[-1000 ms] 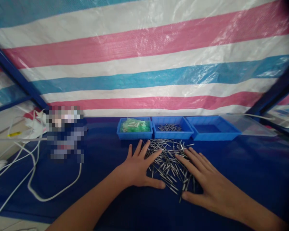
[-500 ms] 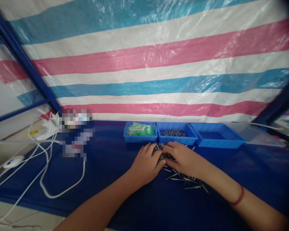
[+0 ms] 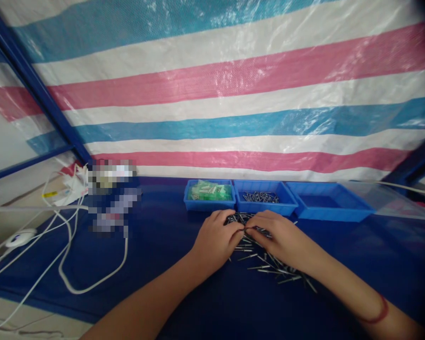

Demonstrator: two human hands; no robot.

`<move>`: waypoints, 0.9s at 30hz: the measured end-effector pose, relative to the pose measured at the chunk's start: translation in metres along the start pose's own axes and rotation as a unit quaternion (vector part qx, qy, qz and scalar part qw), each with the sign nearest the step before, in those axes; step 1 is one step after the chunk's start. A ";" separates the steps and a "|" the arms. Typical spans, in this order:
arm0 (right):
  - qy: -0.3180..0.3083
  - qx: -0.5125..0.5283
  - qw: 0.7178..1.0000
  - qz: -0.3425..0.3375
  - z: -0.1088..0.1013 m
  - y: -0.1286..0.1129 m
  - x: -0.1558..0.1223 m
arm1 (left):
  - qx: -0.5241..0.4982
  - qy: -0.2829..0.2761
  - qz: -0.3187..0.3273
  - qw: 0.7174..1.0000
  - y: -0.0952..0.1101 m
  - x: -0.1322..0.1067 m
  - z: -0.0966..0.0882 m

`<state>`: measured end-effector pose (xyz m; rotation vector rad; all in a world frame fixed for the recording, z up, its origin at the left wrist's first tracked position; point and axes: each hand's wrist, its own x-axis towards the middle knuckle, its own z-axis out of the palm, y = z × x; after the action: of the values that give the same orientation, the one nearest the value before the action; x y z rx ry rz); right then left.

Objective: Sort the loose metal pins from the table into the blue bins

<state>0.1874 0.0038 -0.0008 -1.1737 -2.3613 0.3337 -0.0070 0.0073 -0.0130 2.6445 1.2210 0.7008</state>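
A loose pile of small metal pins (image 3: 265, 264) lies on the dark blue table cloth (image 3: 163, 264) in front of three blue trays. My left hand (image 3: 216, 241) rests on the pile's left side with its fingers curled in. My right hand (image 3: 283, 238) lies on the pile's right side, fingers also curled, its fingertips meeting those of the left hand over the pins. Both hands are closed around pins from the heap. A red band circles my right wrist (image 3: 375, 314).
Behind the pile stand a blue tray with green parts (image 3: 208, 193), a blue tray with metal pins (image 3: 264, 197) and another blue tray (image 3: 327, 202). White cables (image 3: 92, 283) loop at the left. A striped tarp (image 3: 233, 94) hangs behind.
My hands, flat and spread over the pins a second ago, have drawn together and curled, gathering the pins into a tighter heap toward the trays.
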 end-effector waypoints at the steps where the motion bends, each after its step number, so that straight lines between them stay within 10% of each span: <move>1: 0.009 0.004 1.000 0.008 -0.001 -0.001 0.000 | -0.008 0.005 0.000 1.000 0.000 0.000 0.000; 17: 0.189 0.169 0.963 0.092 0.001 -0.023 -0.006 | -0.193 0.056 -0.006 0.980 0.011 0.008 -0.003; 27: 0.179 0.170 0.967 0.064 -0.001 -0.025 -0.004 | -0.184 0.043 -0.018 0.982 0.013 0.008 -0.003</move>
<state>0.1726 -0.0145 0.0090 -1.1140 -1.8358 0.5030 0.0054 0.0048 -0.0037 2.3049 1.0387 0.9423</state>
